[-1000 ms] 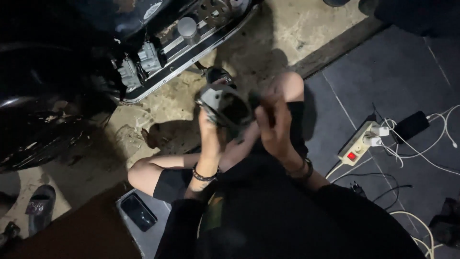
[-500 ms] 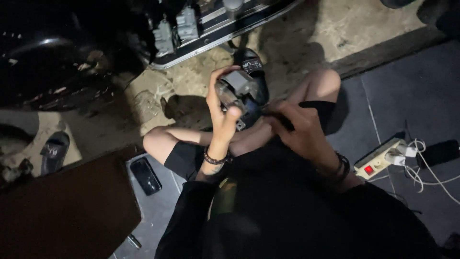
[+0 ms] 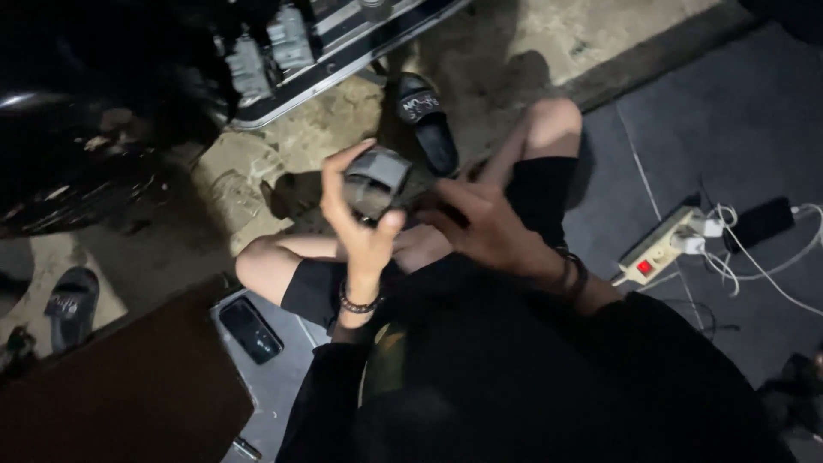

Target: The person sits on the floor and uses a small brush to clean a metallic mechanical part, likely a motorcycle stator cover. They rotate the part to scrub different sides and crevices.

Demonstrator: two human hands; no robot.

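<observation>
The left hand was raised above the person's lap, its grip curled around a small grey, boxy metal part: the thumb hooked over the top edge and the fingers pressed against the near side, so the part sat clasped between them, tilted a little. The right hand lay just beside it, fingers spread toward the part's lower right side; blur and shadow hid whether that grip had closed on anything or only touched it. The part hung over the bent knees, above the dirt floor. A black sandal lay just beyond it. A dark phone rested on a grey surface by the left thigh, and a white power strip with plugged chargers lay well apart to the right.
</observation>
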